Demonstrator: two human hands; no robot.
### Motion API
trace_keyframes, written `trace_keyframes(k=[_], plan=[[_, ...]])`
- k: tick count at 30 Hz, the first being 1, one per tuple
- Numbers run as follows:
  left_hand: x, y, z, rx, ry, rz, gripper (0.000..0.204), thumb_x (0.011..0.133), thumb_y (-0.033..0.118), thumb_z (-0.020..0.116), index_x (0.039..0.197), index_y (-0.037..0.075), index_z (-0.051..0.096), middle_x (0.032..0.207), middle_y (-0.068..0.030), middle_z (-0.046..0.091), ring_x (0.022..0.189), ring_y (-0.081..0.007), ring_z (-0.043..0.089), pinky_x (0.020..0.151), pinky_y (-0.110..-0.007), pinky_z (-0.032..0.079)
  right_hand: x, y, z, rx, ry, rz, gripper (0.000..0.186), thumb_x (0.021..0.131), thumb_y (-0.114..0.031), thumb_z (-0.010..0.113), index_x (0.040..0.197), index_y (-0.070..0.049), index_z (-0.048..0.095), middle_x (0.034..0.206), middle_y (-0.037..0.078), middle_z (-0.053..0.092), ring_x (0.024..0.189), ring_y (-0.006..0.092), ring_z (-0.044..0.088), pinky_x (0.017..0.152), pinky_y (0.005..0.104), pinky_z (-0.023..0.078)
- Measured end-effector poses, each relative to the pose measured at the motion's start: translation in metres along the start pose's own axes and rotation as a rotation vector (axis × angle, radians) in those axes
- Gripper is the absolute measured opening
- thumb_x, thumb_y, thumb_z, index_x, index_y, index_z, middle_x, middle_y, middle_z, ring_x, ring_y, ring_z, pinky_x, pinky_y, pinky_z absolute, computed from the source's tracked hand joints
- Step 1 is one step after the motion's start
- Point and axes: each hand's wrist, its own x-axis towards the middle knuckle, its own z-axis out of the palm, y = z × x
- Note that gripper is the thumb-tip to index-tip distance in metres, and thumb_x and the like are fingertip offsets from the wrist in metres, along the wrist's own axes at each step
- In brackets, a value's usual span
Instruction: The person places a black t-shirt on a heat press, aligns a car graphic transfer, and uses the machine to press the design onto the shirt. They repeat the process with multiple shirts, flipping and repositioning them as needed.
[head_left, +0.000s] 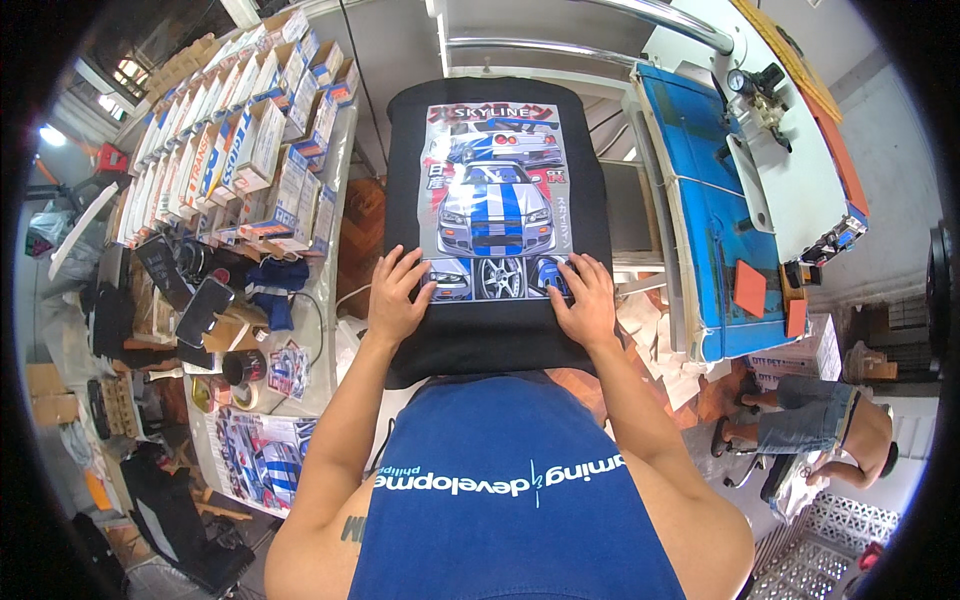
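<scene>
A black garment (480, 340), probably a shirt, is spread over a board in front of me. On it lies a rectangular printed car picture (495, 215) in blue, silver and red; I cannot tell whether it is a loose sheet or fixed to the cloth. My left hand (398, 295) rests at the picture's lower left corner, fingers spread and touching its edge. At the lower right corner my right hand (587, 300) lies the same way, fingers apart. Neither hand grips anything.
Left, a table holds rows of white and blue boxes (240, 150), a phone (204, 310), a tape roll (243, 367) and another car print (265, 455). Right stands a blue-topped press (715, 200) with a pressure gauge (738, 80). A person (820, 425) bends over at the lower right.
</scene>
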Motion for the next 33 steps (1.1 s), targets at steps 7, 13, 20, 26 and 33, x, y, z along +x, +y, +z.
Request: trace_keyframes(k=[7, 13, 20, 26, 33], plan=[[0.003, 0.000, -0.001, -0.006, 0.005, 0.003, 0.037, 0.090, 0.023, 0.078, 0.123, 0.008, 0.075, 0.143, -0.0086, 0.065, 0.144, -0.0364, 0.049, 0.119, -0.058, 0.037, 0.001, -0.001, 0.000, -0.009, 0.001, 0.002, 0.045, 0.089, -0.032, 0.077, 0.128, -0.010, 0.072, 0.141, 0.013, 0.063, 0.137, 0.0353, 0.053, 0.120, 0.0521, 0.037], [0.003, 0.007, -0.005, -0.005, 0.029, -0.007, 0.032, 0.089, 0.019, 0.078, 0.118, 0.007, 0.075, 0.136, -0.0098, 0.068, 0.138, -0.0363, 0.053, 0.118, -0.056, 0.038, 0.003, 0.001, -0.001, 0.038, 0.006, 0.009, 0.039, 0.088, -0.030, 0.078, 0.121, -0.009, 0.075, 0.137, 0.013, 0.065, 0.134, 0.0359, 0.055, 0.117, 0.0527, 0.038], [0.039, -0.058, 0.016, -0.284, 0.303, -0.373, 0.032, 0.094, 0.019, 0.072, 0.123, 0.006, 0.069, 0.127, -0.0182, 0.064, 0.123, -0.0356, 0.060, 0.112, -0.045, 0.044, 0.027, 0.081, 0.010, 0.216, 0.279, 0.571, 0.028, 0.097, -0.021, 0.070, 0.118, -0.003, 0.073, 0.118, 0.017, 0.071, 0.113, 0.0374, 0.065, 0.103, 0.0449, 0.050], [0.007, -0.124, 0.002, -1.181, -0.251, -1.141, 0.027, 0.108, 0.035, 0.063, 0.120, 0.012, 0.070, 0.102, 0.0005, 0.073, 0.077, -0.0098, 0.062, 0.066, -0.029, 0.047, 0.006, 0.157, 0.011, 1.083, -0.444, 1.204, 0.037, 0.110, -0.040, 0.058, 0.113, -0.006, 0.071, 0.094, 0.007, 0.072, 0.074, 0.0190, 0.064, 0.070, 0.0322, 0.055], [-0.004, -0.112, -0.011, -1.382, -0.271, -1.118, 0.020, 0.108, 0.030, 0.062, 0.110, 0.012, 0.069, 0.097, -0.0013, 0.073, 0.085, -0.0162, 0.067, 0.076, -0.036, 0.055, 0.002, 0.140, 0.022, 1.376, -0.332, 1.273, 0.040, 0.108, -0.035, 0.062, 0.127, -0.001, 0.070, 0.113, 0.013, 0.075, 0.101, 0.0247, 0.072, 0.093, 0.0399, 0.057]])
